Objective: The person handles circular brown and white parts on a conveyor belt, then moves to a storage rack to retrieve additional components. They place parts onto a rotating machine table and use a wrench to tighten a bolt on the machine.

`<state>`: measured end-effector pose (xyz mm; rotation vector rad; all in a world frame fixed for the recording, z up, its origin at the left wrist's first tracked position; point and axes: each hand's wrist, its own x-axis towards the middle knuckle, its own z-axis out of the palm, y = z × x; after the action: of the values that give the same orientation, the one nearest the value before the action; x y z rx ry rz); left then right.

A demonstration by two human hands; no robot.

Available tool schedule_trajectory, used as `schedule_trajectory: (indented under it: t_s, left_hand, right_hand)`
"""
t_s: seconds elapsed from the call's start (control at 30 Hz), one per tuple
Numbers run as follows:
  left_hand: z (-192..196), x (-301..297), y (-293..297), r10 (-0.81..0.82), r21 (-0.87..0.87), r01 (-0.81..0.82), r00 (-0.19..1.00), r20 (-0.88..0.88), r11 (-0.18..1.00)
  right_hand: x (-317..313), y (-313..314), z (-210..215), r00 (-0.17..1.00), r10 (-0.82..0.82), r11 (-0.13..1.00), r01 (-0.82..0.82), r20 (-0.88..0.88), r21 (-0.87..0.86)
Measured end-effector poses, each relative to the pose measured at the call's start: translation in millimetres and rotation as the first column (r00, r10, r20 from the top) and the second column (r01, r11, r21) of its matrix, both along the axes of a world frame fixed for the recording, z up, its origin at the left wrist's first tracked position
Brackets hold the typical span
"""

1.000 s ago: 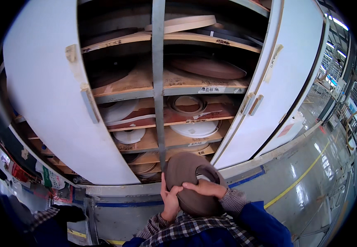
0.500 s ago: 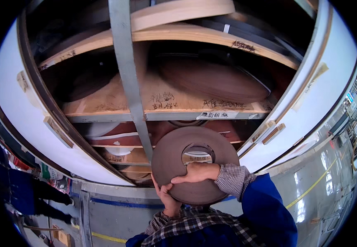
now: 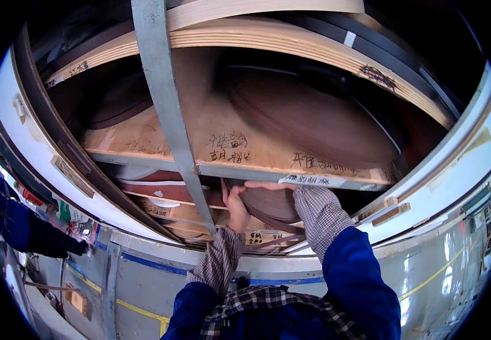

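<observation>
Brown roll [image 3: 272, 205] in half-curled left hand [image 3: 236, 206] and right hand [image 3: 272, 185], thumb outstretched

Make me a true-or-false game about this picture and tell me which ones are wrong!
1. The left hand and right hand both hold a brown roll. True.

2. The person's sleeves are bright red. False: the sleeves are blue, with checked cuffs showing.

3. A bigger brown roll lies on the shelf above the hands. True.

4. The grey metal post is lying on the floor. False: the grey metal post stands in front of the shelves.

5. There is a yellow line on the floor. True.
</observation>
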<state>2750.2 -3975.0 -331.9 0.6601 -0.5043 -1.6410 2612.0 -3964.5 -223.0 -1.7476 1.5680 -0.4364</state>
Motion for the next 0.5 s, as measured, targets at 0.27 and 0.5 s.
schedule_trajectory:
  t_s: [0.27,0.5]
  left_hand:
    - [-60.4,-15.7,-101.3,0.211,0.069,-0.221,0.968,0.136,0.973]
    - [-66.8,-5.6,-104.4,0.231,-0.115,-0.202,0.793,0.564,0.973]
  right_hand:
    - [-17.1,-60.9,-27.5,0.990,-0.034,0.993,0.018,-0.135,-0.119]
    - [-21.1,-71.8,-51.6,0.960,-0.158,0.957,0.091,-0.231,-0.277]
